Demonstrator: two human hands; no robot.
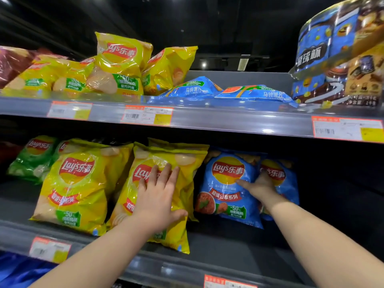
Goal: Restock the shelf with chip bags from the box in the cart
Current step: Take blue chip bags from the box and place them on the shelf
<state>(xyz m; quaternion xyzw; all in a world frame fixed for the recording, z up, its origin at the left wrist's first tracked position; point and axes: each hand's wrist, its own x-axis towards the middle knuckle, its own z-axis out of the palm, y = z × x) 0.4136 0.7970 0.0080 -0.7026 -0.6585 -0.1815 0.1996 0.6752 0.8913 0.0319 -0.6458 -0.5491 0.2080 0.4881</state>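
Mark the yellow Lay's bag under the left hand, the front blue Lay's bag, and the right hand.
yellow Lay's bag (186,183): head view, right side of its front.
front blue Lay's bag (227,173): head view, on the logo.
right hand (259,187): head view, back of the hand.

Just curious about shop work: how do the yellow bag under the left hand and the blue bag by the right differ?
Colour: yellow bag against blue bag. The left hand lies flat, fingers spread, on the yellow bag's front; the right hand pinches the blue bag's right edge, thumb in front. The yellow bag sits nearer the shelf's front edge than the blue bag. Both lean back, Lay's logo showing.
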